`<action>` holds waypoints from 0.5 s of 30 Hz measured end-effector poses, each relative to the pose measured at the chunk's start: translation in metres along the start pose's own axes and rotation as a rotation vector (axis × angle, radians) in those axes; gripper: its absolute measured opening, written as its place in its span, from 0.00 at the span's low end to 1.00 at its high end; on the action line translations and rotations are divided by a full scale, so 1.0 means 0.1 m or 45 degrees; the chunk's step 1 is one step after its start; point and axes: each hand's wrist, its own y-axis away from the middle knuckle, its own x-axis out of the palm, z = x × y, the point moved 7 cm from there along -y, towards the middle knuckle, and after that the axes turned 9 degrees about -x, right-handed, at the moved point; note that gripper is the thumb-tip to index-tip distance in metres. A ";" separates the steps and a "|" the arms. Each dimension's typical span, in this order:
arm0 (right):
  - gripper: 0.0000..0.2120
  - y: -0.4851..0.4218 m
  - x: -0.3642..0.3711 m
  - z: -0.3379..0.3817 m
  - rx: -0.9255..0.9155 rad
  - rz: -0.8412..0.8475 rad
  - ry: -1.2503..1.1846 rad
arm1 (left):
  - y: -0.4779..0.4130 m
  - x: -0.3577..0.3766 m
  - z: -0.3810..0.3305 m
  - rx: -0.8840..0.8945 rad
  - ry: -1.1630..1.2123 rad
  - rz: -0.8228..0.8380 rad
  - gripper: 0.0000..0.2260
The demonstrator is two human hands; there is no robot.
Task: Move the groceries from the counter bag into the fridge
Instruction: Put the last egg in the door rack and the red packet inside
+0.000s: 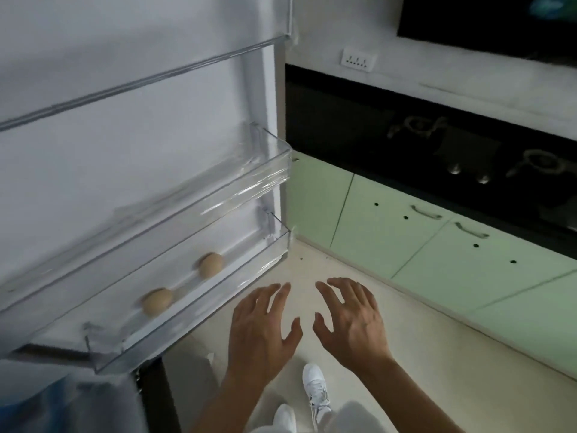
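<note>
Fridge door (125, 170) bin: two tan eggs (157, 301).

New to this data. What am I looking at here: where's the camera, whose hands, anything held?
One picture, from a wide-angle camera worn on a person's head, looking forward and down. No robot: the left hand and right hand are bare, fingers spread, both holding nothing. At left is the open fridge door with clear shelves; two eggs lie in the lower door shelf. At right are green cabinets under a dark stovetop. The person's white shoes stand on the floor below. The image is motion-blurred.
</note>
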 end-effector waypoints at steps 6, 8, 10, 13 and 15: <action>0.21 0.61 -0.16 -0.26 0.348 -0.032 0.099 | 0.03 0.26 -0.40 0.279 0.038 0.178 0.25; 0.21 0.81 -0.23 -0.32 0.462 -0.057 0.118 | 0.07 0.35 -0.57 0.382 0.040 0.224 0.25; 0.21 1.00 -0.32 -0.39 0.568 -0.083 0.141 | 0.08 0.42 -0.77 0.484 0.038 0.264 0.25; 0.21 1.32 -0.46 -0.49 0.723 -0.096 0.184 | 0.14 0.55 -1.10 0.636 0.026 0.329 0.26; 0.21 1.54 -0.57 -0.56 0.823 -0.117 0.217 | 0.21 0.63 -1.34 0.742 0.023 0.366 0.26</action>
